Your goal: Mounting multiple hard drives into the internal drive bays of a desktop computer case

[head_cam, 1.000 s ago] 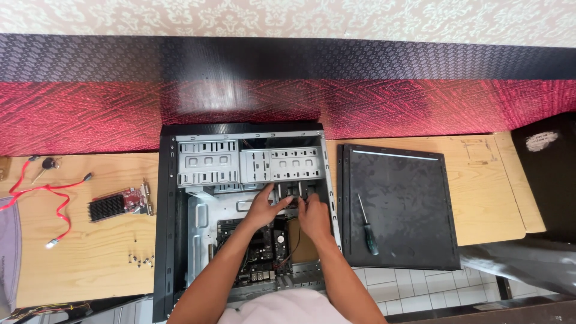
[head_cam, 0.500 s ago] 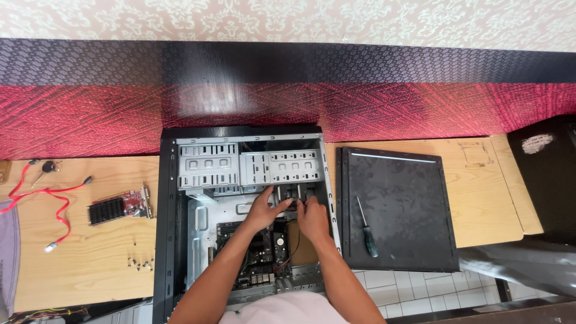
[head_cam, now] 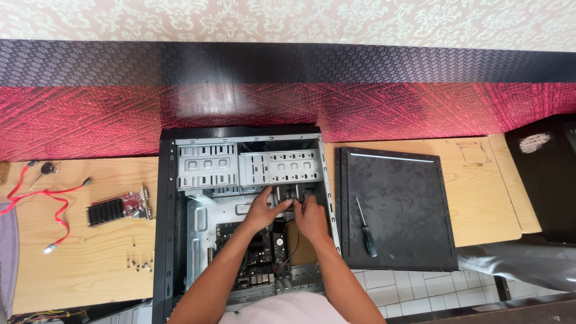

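Both hands, left hand (head_cam: 264, 210) and right hand (head_cam: 311, 216), pinch thin, pliable cables (head_cam: 290, 203) beneath the drive cage (head_cam: 279, 167) inside the open computer case (head_cam: 165, 240) mid-table, probably best gripped by their stiff plugs.

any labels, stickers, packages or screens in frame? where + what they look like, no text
White sticker: on the black box at the far right, irregular oval, small dark print.
Faint printed outline: on the wooden table top right of the black side panel, thin rectangular lines.
No packages or screens visible.
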